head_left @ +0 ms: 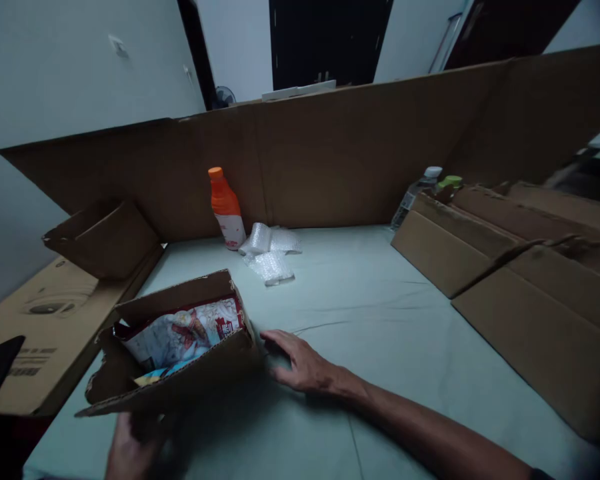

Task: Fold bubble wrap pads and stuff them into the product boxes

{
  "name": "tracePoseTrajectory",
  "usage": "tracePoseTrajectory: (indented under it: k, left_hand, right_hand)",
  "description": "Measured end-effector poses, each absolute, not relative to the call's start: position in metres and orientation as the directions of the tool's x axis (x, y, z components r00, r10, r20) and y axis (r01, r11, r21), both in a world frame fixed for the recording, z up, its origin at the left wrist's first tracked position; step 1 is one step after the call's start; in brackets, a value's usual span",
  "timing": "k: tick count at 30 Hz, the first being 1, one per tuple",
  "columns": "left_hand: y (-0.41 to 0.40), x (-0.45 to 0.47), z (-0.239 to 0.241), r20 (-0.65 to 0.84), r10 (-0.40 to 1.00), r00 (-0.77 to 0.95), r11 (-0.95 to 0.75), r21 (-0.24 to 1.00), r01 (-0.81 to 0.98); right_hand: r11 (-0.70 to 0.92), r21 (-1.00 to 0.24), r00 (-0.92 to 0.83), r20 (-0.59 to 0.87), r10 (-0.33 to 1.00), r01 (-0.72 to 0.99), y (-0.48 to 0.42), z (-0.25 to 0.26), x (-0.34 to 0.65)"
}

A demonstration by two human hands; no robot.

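An open cardboard box (215,370) sits left of centre, its long side slanting toward me. Inside it lie a printed white-and-red food packet (193,331) and, partly hidden by the near wall, a blue-and-yellow packet (167,371). My left hand (133,448) is at the box's near left corner, blurred, with its fingers mostly hidden under the edge; I cannot tell whether it grips the cardboard. Just off the box's right end, my right hand (300,363) is open, thumb and fingers apart, holding nothing.
Behind the box stand an orange-capped bottle (227,210) and pieces of bubble wrap (271,253). Several cardboard boxes (535,320) line the right side, beside a clear bottle (414,195). A tall cardboard wall (330,160) closes the back. Another small box (107,240) is at left.
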State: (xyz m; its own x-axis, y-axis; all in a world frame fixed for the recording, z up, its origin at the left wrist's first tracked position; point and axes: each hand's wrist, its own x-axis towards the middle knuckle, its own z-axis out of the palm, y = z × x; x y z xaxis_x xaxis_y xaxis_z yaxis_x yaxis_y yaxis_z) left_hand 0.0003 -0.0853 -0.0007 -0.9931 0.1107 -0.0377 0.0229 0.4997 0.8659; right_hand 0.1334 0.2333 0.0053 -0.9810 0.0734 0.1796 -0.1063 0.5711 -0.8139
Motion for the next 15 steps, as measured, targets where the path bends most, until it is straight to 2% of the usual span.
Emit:
tracePoseTrajectory:
  k: [4,7,10,12,15]
  left_hand:
    - [-0.048,-0.014,-0.005,-0.111,0.157,-0.981,0.487,0.873,-0.02]
    - [-0.019,-0.035,0.001,-0.09,0.221,-0.971,0.455,0.89,0.021]
    - [0.011,-0.051,0.001,-0.055,0.27,-0.961,0.424,0.903,0.067]
    - [0.028,-0.055,-0.003,-0.055,0.281,-0.958,0.435,0.897,0.077]
    - [0.039,-0.054,-0.013,-0.033,0.286,-0.958,0.464,0.879,0.109]
  right_hand:
    - [0.552,-0.826,-0.971,0.21,0.113,-0.114,0.235,0.011,0.13]
    - [0.552,-0.829,-0.949,0.235,0.211,-0.083,0.245,0.014,0.128]
    - [0.573,-0.818,-0.94,0.234,0.247,-0.053,0.268,0.014,0.125]
    - [0.639,-0.768,-0.929,0.268,0.253,-0.047,0.29,0.013,0.121]
    - [0.789,-0.614,-0.893,0.365,0.263,-0.018,0.327,0.016,0.107]
